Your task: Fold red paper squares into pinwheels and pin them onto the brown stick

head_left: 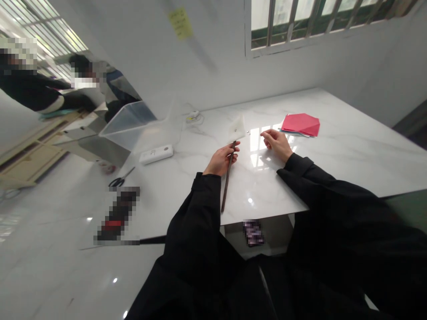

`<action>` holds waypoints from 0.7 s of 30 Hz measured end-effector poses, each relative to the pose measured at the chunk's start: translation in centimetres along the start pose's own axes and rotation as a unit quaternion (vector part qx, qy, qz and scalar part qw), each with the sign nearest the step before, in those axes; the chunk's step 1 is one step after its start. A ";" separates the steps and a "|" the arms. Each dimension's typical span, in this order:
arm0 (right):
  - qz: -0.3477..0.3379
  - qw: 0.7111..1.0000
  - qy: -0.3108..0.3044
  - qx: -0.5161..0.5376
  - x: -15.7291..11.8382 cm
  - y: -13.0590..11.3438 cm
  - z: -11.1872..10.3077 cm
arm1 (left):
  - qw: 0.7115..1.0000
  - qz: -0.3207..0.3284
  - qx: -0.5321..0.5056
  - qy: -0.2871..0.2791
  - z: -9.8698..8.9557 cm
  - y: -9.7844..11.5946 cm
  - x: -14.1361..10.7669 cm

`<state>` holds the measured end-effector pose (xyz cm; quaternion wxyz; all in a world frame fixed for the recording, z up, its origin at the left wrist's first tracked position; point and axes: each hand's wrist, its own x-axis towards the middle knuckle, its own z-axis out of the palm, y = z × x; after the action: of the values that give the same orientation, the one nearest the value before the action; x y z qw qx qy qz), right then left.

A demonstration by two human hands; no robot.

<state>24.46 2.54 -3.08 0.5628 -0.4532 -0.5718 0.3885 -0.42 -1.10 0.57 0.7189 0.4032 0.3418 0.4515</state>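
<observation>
My left hand (222, 160) is wrapped round a thin dark brown stick (227, 182). The stick slants from my fingertips down toward the table's front edge. Just beyond its upper end lies a small whitish, see-through sheet or bag (237, 126) with a tiny shiny piece on it. A few tiny bits (248, 132) rest beside that. Over the window's reflection, to the right, my right hand (277, 143) is closed, thumb and fingers pressed together. Whatever it may pinch is too small to make out.
Red paper sheets (301, 124) lie at the right on the white marbled table (350, 155). Leftward are a white oblong device (156, 154), black scissors (119, 180), a coiled cable (194, 117) and a clear plastic bin (133, 124). Two people sit at the far left.
</observation>
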 end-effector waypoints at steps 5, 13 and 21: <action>-0.039 0.993 0.038 -0.100 0.2 0.1 -0.7 | 0.998 0.002 0.042 0.044 -0.5 -0.4 0.4; -0.094 0.967 0.125 -0.201 0.3 -1.0 -0.7 | 0.997 -0.009 0.072 0.042 -0.7 -0.8 0.6; -0.116 0.957 0.031 -0.263 -0.5 -3.2 -0.4 | 0.984 -0.027 0.170 0.040 -0.1 -1.0 0.4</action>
<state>24.55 1.08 -0.12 0.4818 -0.5278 -0.6848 0.1425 -0.01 -1.00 -0.42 0.6379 0.4914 0.4528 0.3829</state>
